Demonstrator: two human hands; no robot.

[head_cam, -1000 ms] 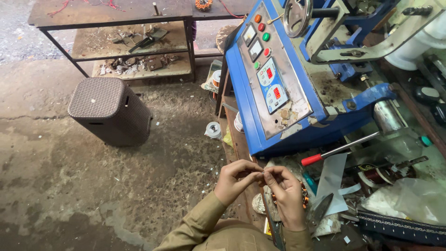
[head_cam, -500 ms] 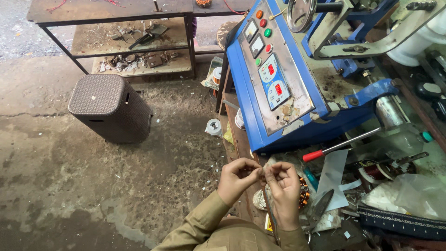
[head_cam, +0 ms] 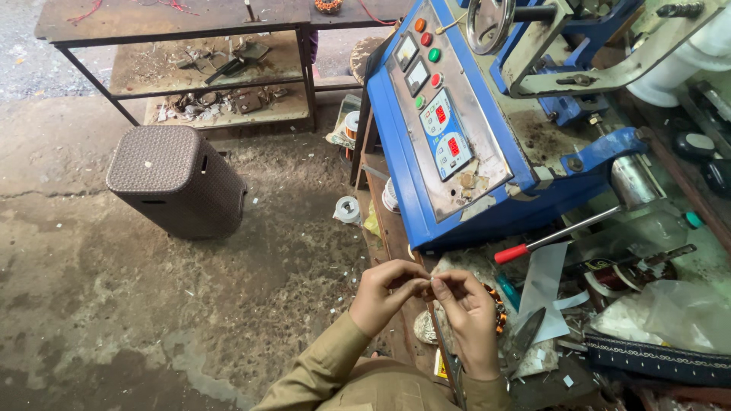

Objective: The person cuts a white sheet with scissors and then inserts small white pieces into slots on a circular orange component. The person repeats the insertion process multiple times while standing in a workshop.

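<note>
Still, both hands, left hand [head_cam: 381,298] and right hand [head_cam: 470,320], stay pinched together.

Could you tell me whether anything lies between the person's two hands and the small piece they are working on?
Nothing visible does: the left hand and right hand both pinch the small piece directly between their fingertips.
</note>
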